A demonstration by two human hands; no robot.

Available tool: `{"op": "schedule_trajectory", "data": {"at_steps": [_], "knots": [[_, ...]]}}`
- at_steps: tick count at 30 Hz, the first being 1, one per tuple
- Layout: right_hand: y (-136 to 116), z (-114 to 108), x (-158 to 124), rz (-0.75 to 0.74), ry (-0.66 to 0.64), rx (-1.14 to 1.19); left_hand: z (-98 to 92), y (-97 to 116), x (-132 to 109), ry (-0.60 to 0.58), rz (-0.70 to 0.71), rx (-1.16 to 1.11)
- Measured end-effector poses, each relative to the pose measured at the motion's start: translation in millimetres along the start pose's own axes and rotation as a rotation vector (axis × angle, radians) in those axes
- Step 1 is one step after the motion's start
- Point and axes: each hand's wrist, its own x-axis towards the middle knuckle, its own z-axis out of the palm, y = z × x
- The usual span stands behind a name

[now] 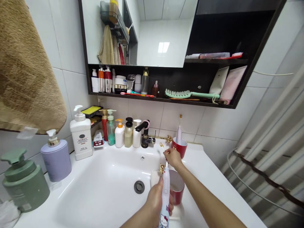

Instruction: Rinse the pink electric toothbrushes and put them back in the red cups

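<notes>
Toothbrush handle (165, 186): Was clamped in left hand (155, 193) before red cup (179, 197), cut off below.
Right hand (174, 157): Pinched brush head (161, 145), partly hidden.
Hello Kitty print (163, 220): Was recognisable.
Sachet (98, 140): Apparently read "CP-4".

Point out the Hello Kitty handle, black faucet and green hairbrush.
Hello Kitty handle (165, 193), head view: its midsection.
Black faucet (145, 138), head view: its upright body.
Green hairbrush (195, 94), head view: its handle.

Around the view's centre, the left hand (155, 197) grips a toothbrush handle (165, 190) at six o'clock; the right hand (174, 157) pinches a brush head (161, 145) at five o'clock.
</notes>
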Motion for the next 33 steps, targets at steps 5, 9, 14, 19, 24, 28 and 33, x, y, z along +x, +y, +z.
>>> {"op": "schedule_trajectory", "data": {"at_steps": [5, 9, 14, 19, 24, 28, 33], "knots": [[-1.7, 23.5, 35.4, 0.022, -0.026, -0.278, -1.7, 3.7, 6.5, -0.013, 0.083, -0.022], [1.6, 29.1, 46.8, 0.006, -0.021, -0.410, -1.8, 3.9, 9.1, -0.027, 0.049, -0.013], [5.2, 24.6, 51.4, 0.008, 0.004, -0.475, -5.6, 0.3, 12.6, -0.110, 0.089, 0.025], [1.2, 17.4, 41.6, 0.021, -0.002, -0.414, -4.9, 2.8, 10.9, -0.063, 0.093, 0.052], [2.2, -11.1, -2.2, -0.048, 0.002, -0.239, 0.9, 2.1, 1.8, -0.077, 0.080, 0.091], [14.1, -26.4, -43.9, -0.125, 0.009, -0.128, 0.2, -4.6, -0.6, -0.165, 0.118, 0.172], [13.3, -12.3, -49.3, -0.250, 0.045, -0.171, -2.4, -8.1, -9.1, -0.150, 0.132, 0.174]]}}
